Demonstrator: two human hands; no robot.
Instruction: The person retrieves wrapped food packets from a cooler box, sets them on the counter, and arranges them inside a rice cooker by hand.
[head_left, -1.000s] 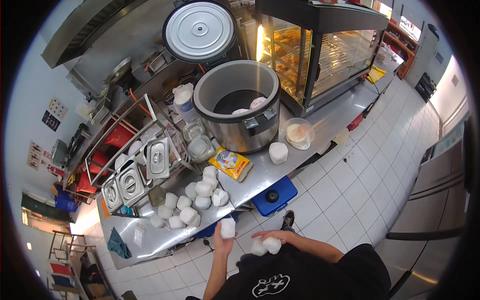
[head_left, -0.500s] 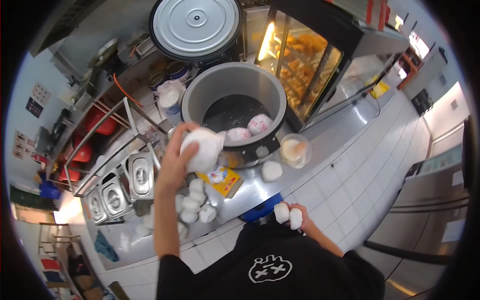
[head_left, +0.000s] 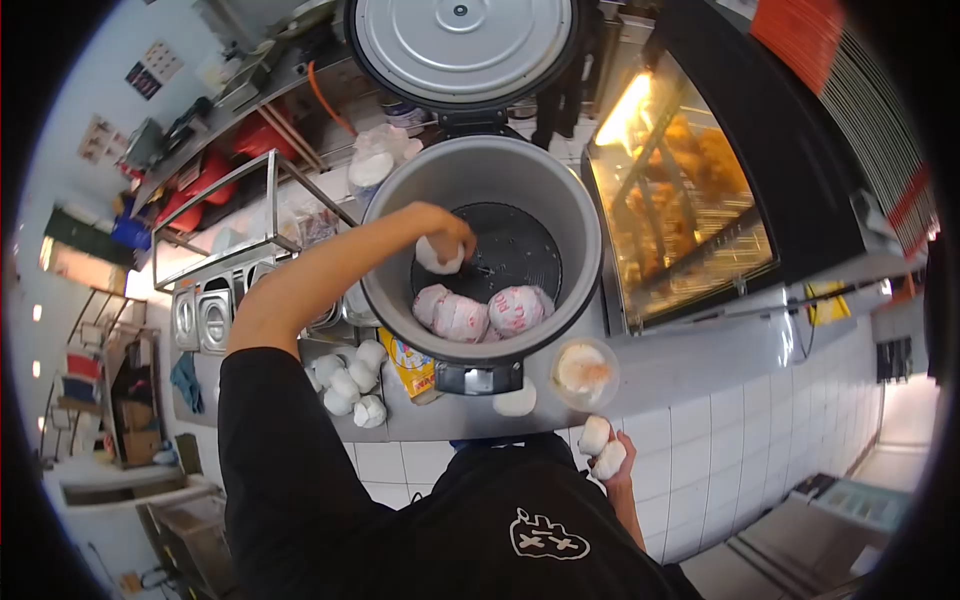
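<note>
Shows left hand (head_left: pixel 447 230) gripping white bundle (head_left: pixel 438 259) inside pot (head_left: pixel 586 260), near perhaps three printed bundles (head_left: pixel 460 319) already laid. Leaves white pair (head_left: pixel 595 436) clasped in right hand (head_left: pixel 625 460), white pile (head_left: pixel 347 380) on counter (head_left: pixel 455 415).

lid (head_left: pixel 460 50): cut by top edge | right fingers (head_left: pixel 627 452): partly hidden behind white bundles (head_left: pixel 594 434) | cabinet food (head_left: pixel 700 170): blurred

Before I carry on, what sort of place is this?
Probably a commercial kitchen, perhaps a takeaway's: a lit glass cabinet shows golden food, a large deep pot holds wrapped bundles, and lidded metal pans stand off to its left.
</note>
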